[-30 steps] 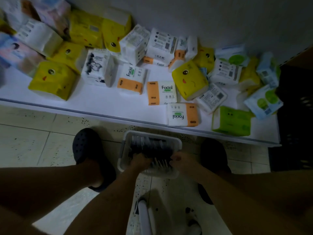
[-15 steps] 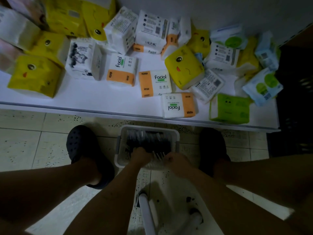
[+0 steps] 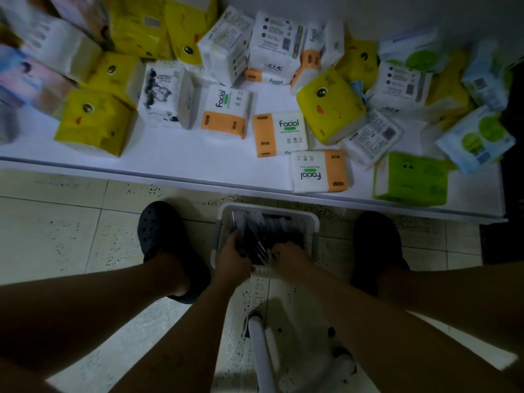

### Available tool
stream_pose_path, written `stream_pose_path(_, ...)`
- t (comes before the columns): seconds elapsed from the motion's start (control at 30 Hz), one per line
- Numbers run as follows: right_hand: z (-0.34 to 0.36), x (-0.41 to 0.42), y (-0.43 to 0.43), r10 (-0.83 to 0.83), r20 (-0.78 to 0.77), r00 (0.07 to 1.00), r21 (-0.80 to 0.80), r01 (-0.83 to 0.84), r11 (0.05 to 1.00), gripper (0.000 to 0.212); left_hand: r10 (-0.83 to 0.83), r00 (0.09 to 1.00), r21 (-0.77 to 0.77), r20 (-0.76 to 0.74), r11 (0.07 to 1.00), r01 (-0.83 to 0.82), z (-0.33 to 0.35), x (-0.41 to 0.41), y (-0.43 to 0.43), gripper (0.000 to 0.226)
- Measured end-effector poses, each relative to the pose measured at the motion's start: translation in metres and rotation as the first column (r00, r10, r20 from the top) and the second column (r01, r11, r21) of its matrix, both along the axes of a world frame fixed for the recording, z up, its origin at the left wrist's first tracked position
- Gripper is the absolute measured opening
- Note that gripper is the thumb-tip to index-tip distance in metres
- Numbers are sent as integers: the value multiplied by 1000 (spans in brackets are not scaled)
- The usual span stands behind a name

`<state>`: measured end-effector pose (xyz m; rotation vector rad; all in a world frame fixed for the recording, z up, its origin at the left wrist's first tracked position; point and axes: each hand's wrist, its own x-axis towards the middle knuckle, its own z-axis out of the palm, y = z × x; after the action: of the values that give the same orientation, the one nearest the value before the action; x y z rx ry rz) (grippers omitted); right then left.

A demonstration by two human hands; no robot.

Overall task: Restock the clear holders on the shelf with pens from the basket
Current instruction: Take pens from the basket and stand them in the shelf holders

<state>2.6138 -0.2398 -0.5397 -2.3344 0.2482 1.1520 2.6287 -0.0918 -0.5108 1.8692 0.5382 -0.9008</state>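
OK, both hands are down in the basket (image 3: pixel 313 222), a white-rimmed one sitting on the tiled floor (image 3: pixel 56 236). Pens (image 3: pixel 273 231) fill the basket, dark barrels with clear ends, lying roughly front to back. Left hand (image 3: pixel 234 259) is at the basket's near-left corner with its fingers curled round a bunch of pens. Right hand (image 3: pixel 289 258) is at the near-right side, just beside the left one, with its fingers dug down into the pile. The frame is dim and smeared there, so I cannot tell whether the right hand actually grips anything. Past the far rim of the basket runs a low white shelf (image 3: pixel 170 163) covered with tissue packs. An orange-and-white "Facial" pack (image 3: pixel 319 171) lies just beyond the basket at the shelf's edge, and a green pack (image 3: pixel 411 178) lies further to the basket's right. Yellow packs (image 3: pixel 96 123) sit beyond the basket to its left. A dark clog (image 3: pixel 158 231) stands on the floor on the basket's left and another clog (image 3: pixel 374 239) on its right. On the near side of the basket are white tubular legs (image 3: pixel 261 350), probably a stool.
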Motion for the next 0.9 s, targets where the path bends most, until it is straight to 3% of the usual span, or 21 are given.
stream_pose_path(0.1,-14,2,9,104,107,989,-5,-104,995,37,4,995,-72,-98,997,-12,12,3,5,64)
stream_pose_path(0.2,-18,1,12,279,10,960,-51,-278,959,55,-16,998,-91,-65,996,10,22,10,4,46)
stream_pose_path(0.3,-16,0,14,390,-101,915,-121,-401,908,61,2,1000,-82,-19,997,-3,29,14,6,50)
stream_pose_path(0.43,-10,8,16,326,-148,934,-108,-343,933,60,73,997,-42,39,997,-72,32,14,9,39)
stream_pose_path(0.6,1,28,22,47,-120,992,-43,-53,998,24,36,998,57,52,998,-39,29,3,6,30)
stream_pose_path(0.73,2,23,17,40,-96,995,-42,-44,998,20,-10,998,39,-69,999,13,27,-2,2,26)
stream_pose_path(0.9,-6,8,12,105,-153,983,-78,-118,990,26,39,999,35,-26,999,-38,29,-3,6,24)
